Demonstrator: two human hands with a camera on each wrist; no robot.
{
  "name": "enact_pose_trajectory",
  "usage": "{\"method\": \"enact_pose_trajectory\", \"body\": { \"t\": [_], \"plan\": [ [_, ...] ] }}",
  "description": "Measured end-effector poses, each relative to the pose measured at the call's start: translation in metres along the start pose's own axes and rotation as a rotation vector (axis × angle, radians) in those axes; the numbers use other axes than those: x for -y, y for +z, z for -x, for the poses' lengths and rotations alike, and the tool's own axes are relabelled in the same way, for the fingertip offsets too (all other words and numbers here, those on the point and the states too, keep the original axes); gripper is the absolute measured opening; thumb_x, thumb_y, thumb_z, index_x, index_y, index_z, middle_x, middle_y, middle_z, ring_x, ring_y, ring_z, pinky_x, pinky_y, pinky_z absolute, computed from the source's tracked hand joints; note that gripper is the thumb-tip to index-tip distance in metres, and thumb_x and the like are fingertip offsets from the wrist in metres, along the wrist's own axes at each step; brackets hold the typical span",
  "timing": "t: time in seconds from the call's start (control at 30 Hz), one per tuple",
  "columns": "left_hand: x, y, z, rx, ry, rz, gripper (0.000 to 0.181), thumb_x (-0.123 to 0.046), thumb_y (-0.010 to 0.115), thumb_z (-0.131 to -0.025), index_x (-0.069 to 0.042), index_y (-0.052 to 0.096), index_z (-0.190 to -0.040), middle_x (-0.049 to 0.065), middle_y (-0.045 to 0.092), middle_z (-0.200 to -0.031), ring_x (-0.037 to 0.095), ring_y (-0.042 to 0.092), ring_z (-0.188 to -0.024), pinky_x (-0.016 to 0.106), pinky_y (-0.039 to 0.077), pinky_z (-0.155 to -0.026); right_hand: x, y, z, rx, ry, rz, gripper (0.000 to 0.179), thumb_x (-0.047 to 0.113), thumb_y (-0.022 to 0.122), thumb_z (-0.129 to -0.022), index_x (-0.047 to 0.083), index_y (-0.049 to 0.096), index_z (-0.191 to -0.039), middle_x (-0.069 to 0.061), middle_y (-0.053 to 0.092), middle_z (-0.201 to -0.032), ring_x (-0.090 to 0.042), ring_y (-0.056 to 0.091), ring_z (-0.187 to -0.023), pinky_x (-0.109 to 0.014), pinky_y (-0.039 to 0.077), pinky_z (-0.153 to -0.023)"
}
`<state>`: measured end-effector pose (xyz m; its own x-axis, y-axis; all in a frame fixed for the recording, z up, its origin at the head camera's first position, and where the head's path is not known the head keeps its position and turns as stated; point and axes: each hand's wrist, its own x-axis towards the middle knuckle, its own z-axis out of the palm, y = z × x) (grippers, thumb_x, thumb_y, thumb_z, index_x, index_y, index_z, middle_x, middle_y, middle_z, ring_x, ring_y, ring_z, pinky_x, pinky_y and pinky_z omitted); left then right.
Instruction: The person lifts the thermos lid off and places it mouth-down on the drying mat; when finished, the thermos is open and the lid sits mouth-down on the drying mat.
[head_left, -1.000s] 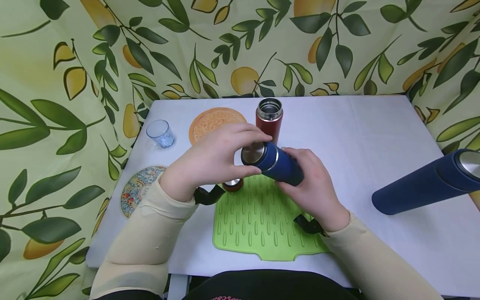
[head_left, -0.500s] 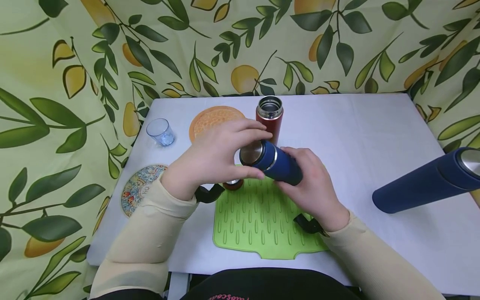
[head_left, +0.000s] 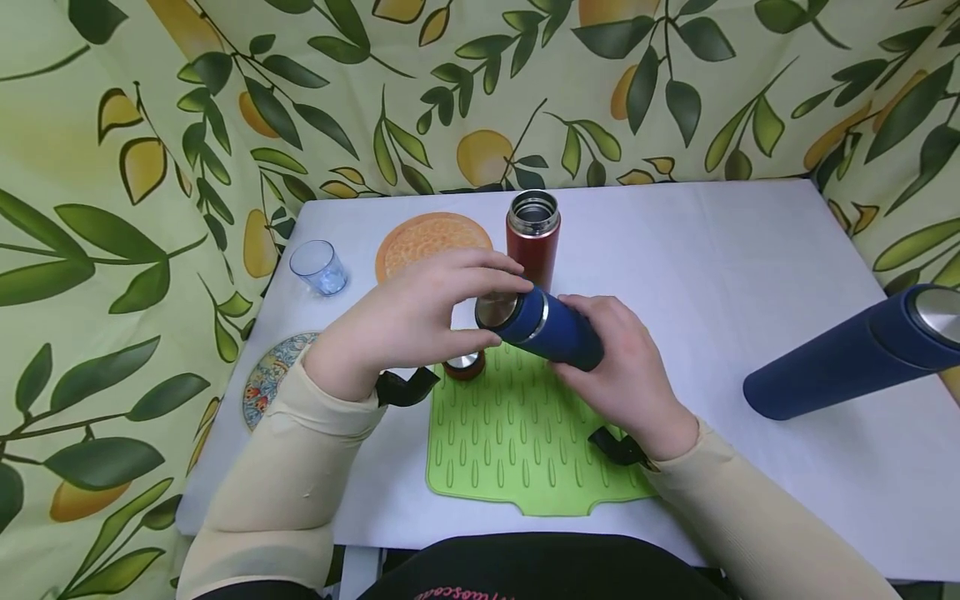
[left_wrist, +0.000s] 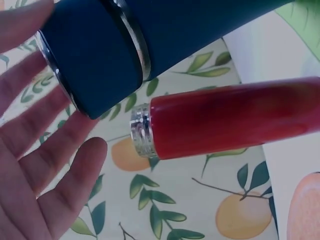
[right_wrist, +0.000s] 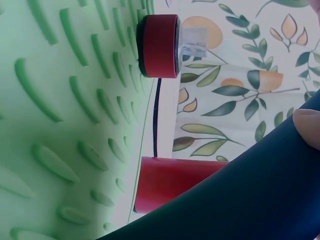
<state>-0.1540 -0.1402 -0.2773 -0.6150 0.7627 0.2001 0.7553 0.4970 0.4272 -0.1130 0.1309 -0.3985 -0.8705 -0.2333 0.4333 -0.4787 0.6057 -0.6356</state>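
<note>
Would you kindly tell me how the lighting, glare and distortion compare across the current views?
Head view: evenly bright, the standing blue bottle leaning outward, probably from wide-angle distortion; left wrist: dimmer, a soft sheen on the red bottle; right wrist: the green mat pale and washed-out, the held blue bottle dark.

left fingers (head_left: pixel 487 280): loosely spread | right fingers (head_left: pixel 592 307): curled, gripping | left forearm (head_left: pixel 277 467), right forearm (head_left: pixel 757 500): angled inward
</note>
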Motion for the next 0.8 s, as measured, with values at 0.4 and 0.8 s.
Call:
{"method": "enact_pose_trajectory", "body": {
  "t": [0.4, 0.8],
  "plan": [
    [-0.007, 0.008, -0.003, -0.101, -0.149, -0.135, 0.065, -0.054, 0.090, -0.089, -0.014, 0.074, -0.138, 0.001, 0.073, -0.120, 0.019, 0.070, -0.103, 0.041, 0.059, -0.087, 0.001, 0.001, 0.003, -0.008, -0.024, -0.002, 0.079, 0.002, 0.097, -0.074, 0.008, 0.064, -0.146, -0.016, 0.072, -0.131, -0.036, 0.064, -0.120, -0.058, 0.047, -0.103],
    [0.002, 0.007, 0.001, 0.036, 0.070, -0.021, 0.065, 0.003, 0.086, -0.090, -0.015, 0.070, -0.151, 0.010, 0.054, -0.169, 0.032, 0.060, -0.148, 0.050, 0.055, -0.116, -0.003, 0.002, 0.002, -0.032, -0.037, -0.013, 0.080, 0.001, 0.096, -0.073, 0.005, 0.064, -0.146, -0.019, 0.071, -0.131, -0.038, 0.064, -0.120, -0.056, 0.048, -0.103]
  ]
}}
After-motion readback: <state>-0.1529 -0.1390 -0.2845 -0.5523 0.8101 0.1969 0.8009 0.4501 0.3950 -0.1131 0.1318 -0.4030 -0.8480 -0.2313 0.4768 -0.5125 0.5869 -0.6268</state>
